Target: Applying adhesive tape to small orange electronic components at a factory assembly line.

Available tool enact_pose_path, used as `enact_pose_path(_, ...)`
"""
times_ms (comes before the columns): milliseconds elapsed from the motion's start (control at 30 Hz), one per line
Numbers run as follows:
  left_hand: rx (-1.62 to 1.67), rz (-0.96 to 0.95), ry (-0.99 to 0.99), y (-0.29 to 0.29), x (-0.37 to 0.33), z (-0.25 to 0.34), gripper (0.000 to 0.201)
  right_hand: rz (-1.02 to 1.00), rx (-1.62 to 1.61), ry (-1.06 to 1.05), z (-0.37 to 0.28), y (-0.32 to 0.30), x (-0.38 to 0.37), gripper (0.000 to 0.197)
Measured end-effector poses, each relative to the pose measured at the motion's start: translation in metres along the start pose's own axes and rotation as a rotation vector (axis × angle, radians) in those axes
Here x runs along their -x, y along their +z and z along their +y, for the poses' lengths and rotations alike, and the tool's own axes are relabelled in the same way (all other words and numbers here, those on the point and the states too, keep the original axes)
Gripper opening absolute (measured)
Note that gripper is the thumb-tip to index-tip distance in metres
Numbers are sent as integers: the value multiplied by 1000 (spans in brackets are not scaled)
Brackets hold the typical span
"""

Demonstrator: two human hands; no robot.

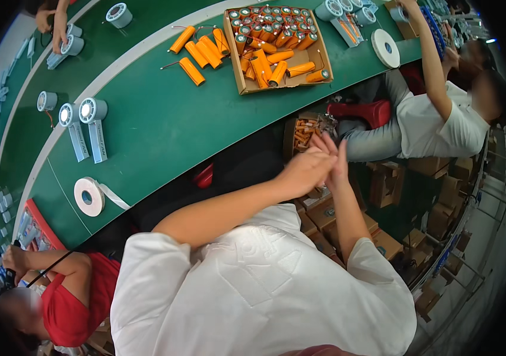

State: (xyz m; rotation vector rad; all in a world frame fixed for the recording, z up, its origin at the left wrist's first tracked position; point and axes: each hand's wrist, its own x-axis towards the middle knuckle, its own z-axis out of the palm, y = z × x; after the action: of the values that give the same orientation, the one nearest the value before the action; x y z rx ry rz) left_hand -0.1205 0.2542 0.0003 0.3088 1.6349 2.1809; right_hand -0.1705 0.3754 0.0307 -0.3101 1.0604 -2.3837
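Observation:
Both hands meet in front of me, just off the near edge of the green table. My left hand (305, 173) has its fingers curled in against the other palm. What they hold, if anything, is hidden. My right hand (339, 167) has its fingers stretched out and spread, slightly blurred, and I see nothing held in them. Beyond the hands, below table height, stands an open box of small orange pieces and scraps (305, 132). On the table, a cardboard tray (244, 84) holds many orange cylindrical battery packs with wires. Several loose battery packs (191, 72) lie left of it.
Two light-blue handheld fans (94, 113) lie on the table at left, near a roll of white tape (89, 197). Another white roll (385, 48) lies at right. Co-workers sit on both sides, one in red (81, 302), one in white (443, 121). Cardboard boxes (386, 243) stand beside me.

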Motion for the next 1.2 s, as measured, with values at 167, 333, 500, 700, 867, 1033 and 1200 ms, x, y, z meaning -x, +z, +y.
enact_pose_path(167,302,379,221,-46,51,73,56,-26,84,65,-6,34,13,108)
enact_pose_path(333,392,472,378,-45,71,112,54,-236,239,-122,-3,94,9,111)
enact_pose_path(500,271,497,500,-38,82,123,50,-346,264,-94,3,111,7,113)
enact_pose_path(700,405,666,403,-25,81,132,40,-328,516,-245,23,113,6,118)
enact_pose_path(867,585,712,269,-37,82,121,22,-345,700,-367,46,111,6,121)
enact_pose_path(1033,789,769,218,-36,71,124,17,-344,909,-478,56,107,8,125)
enact_pose_path(1200,798,955,411,-15,61,150,17,-247,834,-345,44,135,-4,129)
